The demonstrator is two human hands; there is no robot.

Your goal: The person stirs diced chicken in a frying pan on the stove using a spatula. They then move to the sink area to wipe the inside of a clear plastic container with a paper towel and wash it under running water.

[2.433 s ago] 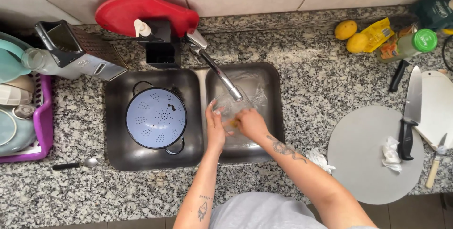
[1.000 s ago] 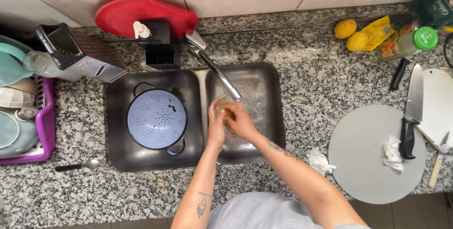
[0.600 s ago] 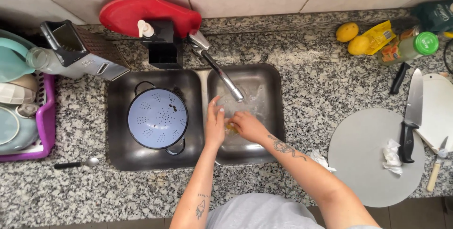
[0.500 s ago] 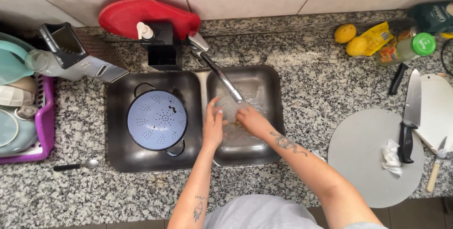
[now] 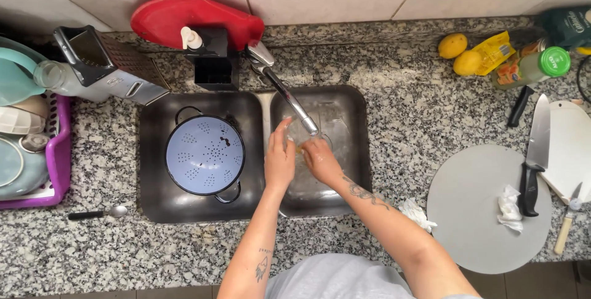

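Both hands are in the right basin (image 5: 348, 114) of a steel double sink, just under the tip of the faucet (image 5: 286, 92). My left hand (image 5: 280, 162) and my right hand (image 5: 321, 162) close from either side on a small clear vessel (image 5: 303, 144). The fingers hide most of it. A yellowish patch shows between the hands; I cannot tell what it is. A pale blue colander (image 5: 205, 155) with black handles sits in the left basin.
Behind the sink are a red cutting board (image 5: 184, 19), a soap dispenser (image 5: 206, 56) and a box grater (image 5: 111, 68). A purple dish rack (image 5: 58, 157) stands left, with a spoon (image 5: 98, 214) in front. Right: a round grey board (image 5: 477, 206), a large knife (image 5: 534, 151), lemons (image 5: 452, 45), a green-capped bottle (image 5: 532, 68).
My hands have stayed in the right basin, shifting slightly up under the faucet tip and turning the vessel between them. Nothing else on the counter has moved.
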